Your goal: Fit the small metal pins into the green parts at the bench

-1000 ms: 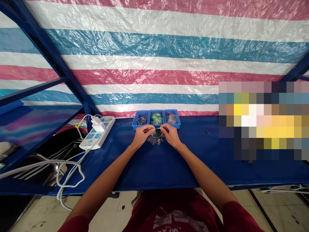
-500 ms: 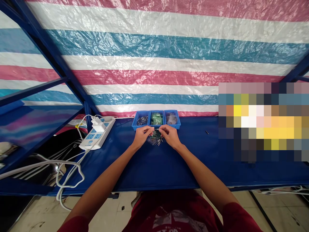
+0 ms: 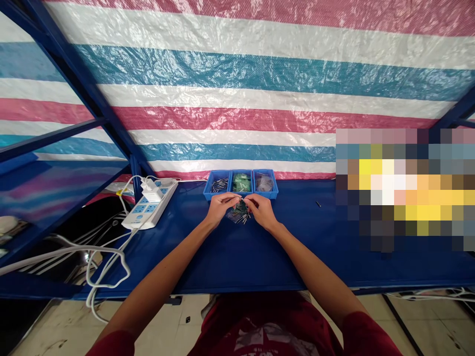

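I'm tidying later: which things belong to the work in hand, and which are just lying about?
In use, apparently:
slim pale piece, mostly hidden, between left hand and right hand
loose pile of thin metallic pieces below
three blue plastic bins holding small pieces

Probably just lying about:
small dark stick-shaped piece
long white plastic power strip
looped white cables

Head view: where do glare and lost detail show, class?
Head view: bright glints break up the striped sheet; same view: square pixel blocks hide part of the right side; same view: the piece between the fingers is too small to identify.
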`<state>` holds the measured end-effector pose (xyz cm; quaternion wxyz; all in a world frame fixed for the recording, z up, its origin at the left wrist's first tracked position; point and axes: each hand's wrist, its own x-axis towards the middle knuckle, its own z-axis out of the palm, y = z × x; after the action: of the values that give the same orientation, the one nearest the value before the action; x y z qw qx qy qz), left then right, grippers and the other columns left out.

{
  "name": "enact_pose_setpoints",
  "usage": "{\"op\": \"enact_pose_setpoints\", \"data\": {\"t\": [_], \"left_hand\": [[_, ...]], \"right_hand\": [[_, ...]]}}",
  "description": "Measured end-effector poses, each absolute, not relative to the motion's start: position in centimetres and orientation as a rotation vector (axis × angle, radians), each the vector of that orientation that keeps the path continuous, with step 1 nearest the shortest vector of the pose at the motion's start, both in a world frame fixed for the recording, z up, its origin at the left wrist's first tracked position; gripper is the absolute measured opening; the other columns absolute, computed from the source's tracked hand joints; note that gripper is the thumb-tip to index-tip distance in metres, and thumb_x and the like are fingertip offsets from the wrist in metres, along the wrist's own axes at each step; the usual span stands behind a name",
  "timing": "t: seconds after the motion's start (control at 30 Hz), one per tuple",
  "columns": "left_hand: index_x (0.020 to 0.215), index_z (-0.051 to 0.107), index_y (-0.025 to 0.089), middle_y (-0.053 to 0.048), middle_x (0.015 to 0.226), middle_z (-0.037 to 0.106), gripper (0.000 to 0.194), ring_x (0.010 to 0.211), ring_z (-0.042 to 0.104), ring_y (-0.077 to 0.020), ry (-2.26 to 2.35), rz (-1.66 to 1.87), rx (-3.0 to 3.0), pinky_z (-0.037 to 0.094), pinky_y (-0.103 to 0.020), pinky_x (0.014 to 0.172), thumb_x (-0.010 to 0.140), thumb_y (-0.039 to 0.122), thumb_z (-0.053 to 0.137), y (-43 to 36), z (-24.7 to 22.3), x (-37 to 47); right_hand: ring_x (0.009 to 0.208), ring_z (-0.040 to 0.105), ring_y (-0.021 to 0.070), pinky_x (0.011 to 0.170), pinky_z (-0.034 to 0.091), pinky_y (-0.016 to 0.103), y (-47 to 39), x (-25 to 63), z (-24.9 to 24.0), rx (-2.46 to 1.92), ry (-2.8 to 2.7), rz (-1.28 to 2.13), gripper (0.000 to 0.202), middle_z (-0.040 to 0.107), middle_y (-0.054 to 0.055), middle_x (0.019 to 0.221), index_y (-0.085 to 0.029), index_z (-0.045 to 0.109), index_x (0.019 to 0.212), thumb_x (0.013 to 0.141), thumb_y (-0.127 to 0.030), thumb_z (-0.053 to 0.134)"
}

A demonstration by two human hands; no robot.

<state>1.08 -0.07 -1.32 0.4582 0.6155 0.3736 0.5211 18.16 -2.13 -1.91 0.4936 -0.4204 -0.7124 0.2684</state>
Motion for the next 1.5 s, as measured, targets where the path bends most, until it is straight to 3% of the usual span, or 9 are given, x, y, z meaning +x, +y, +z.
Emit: {"op": "enact_pose_setpoints", "data": {"t": [0.13, 0.23, 0.47, 0.8, 0.97, 1.1, 1.23, 1.33, 1.5], "left_hand": [[0.085, 0.063, 0.016, -0.007, 0.082, 0.07, 0.031, 0.072, 0.066, -0.0179, 0.911, 1.278, 1.536, 0.051, -0.028, 0.061, 0.082, 0.047, 0.062, -0.3, -1.0, 1.2], [0.092, 0.06, 0.017, -0.004, 0.076, 0.067, 0.031, 0.067, 0.064, -0.0161, 0.894, 1.263, 1.57, 0.049, -0.026, 0.06, 0.086, 0.047, 0.056, -0.3, -1.0, 1.2], [0.1, 0.069, 0.016, 0.0, 0.066, 0.061, 0.031, 0.056, 0.051, -0.0114, 1.069, 1.224, 1.906, 0.042, -0.023, 0.056, 0.085, 0.04, 0.058, -0.5, -1.1, 0.7], [0.119, 0.054, 0.017, 0.008, 0.048, 0.046, 0.037, 0.043, 0.04, -0.0078, 1.044, 1.098, 1.866, 0.033, -0.018, 0.046, 0.089, 0.039, 0.055, -0.4, 1.7, 0.7], [0.118, 0.054, 0.016, 0.008, 0.048, 0.048, 0.038, 0.04, 0.041, -0.0075, 1.017, 1.1, 1.809, 0.035, -0.018, 0.044, 0.089, 0.04, 0.054, -0.1, 1.2, 1.6], [0.117, 0.057, 0.015, 0.001, 0.063, 0.063, 0.038, 0.051, 0.054, -0.0107, 1.032, 1.167, 1.86, 0.044, -0.021, 0.051, 0.088, 0.04, 0.055, -0.5, 0.0, 1.9], [0.095, 0.069, 0.017, -0.004, 0.084, 0.072, 0.023, 0.07, 0.064, -0.0154, 1.126, 1.277, 2.087, 0.051, -0.026, 0.068, 0.086, 0.036, 0.06, -1.0, -0.7, 1.6], [0.085, 0.07, 0.017, -0.004, 0.083, 0.072, 0.02, 0.072, 0.064, -0.015, 1.163, 1.336, 2.217, 0.051, -0.027, 0.074, 0.089, 0.032, 0.057, -1.2, -0.8, 1.3], [0.082, 0.066, 0.016, -0.003, 0.077, 0.069, 0.022, 0.064, 0.06, -0.0125, 1.197, 1.324, 2.295, 0.048, -0.023, 0.067, 0.091, 0.031, 0.054, -1.1, -1.1, 1.4]], "right_hand": [[0.063, 0.06, 0.0162, 0.063, 0.047, 0.027, -2.3, 18.0, -2.0, -1.035, -1.759, 0.596, 0.031, 0.066, 0.004, 0.076, -0.02, 0.066, 0.087, 0.093, -0.04, 0.044], [0.067, 0.061, 0.0172, 0.065, 0.048, 0.028, -2.3, 18.0, -1.9, -1.075, -1.72, 0.561, 0.03, 0.067, 0.004, 0.077, -0.019, 0.066, 0.091, 0.093, -0.039, 0.044], [0.065, 0.061, 0.0173, 0.064, 0.049, 0.029, -2.2, 18.5, -1.4, -1.119, -1.562, 0.496, 0.027, 0.067, 0.005, 0.082, -0.019, 0.066, 0.095, 0.091, -0.036, 0.045], [0.07, 0.059, 0.0159, 0.065, 0.047, 0.027, -1.6, 18.2, 0.2, -0.949, -1.872, 0.439, 0.023, 0.065, 0.005, 0.083, -0.02, 0.068, 0.093, 0.093, -0.032, 0.049], [0.068, 0.058, 0.0152, 0.064, 0.045, 0.026, -1.4, 19.0, -0.8, -0.918, -1.917, 0.401, 0.02, 0.063, 0.004, 0.078, -0.019, 0.067, 0.089, 0.092, -0.029, 0.05], [0.067, 0.059, 0.0151, 0.064, 0.046, 0.026, -1.8, 19.6, -2.4, -1.012, -1.794, 0.423, 0.021, 0.065, 0.004, 0.078, -0.018, 0.065, 0.087, 0.094, -0.029, 0.048], [0.068, 0.061, 0.0155, 0.065, 0.047, 0.026, -2.0, 19.7, -3.1, -1.071, -1.756, 0.446, 0.022, 0.066, 0.004, 0.082, -0.018, 0.064, 0.09, 0.094, -0.03, 0.047], [0.071, 0.062, 0.0162, 0.067, 0.047, 0.027, -2.1, 19.5, -3.1, -1.074, -1.796, 0.419, 0.024, 0.067, 0.005, 0.081, -0.018, 0.064, 0.089, 0.095, -0.031, 0.045], [0.071, 0.061, 0.016, 0.066, 0.046, 0.026, -2.0, 19.5, -3.1, -1.071, -1.841, 0.356, 0.023, 0.067, 0.005, 0.083, -0.019, 0.065, 0.091, 0.094, -0.032, 0.046]]}}
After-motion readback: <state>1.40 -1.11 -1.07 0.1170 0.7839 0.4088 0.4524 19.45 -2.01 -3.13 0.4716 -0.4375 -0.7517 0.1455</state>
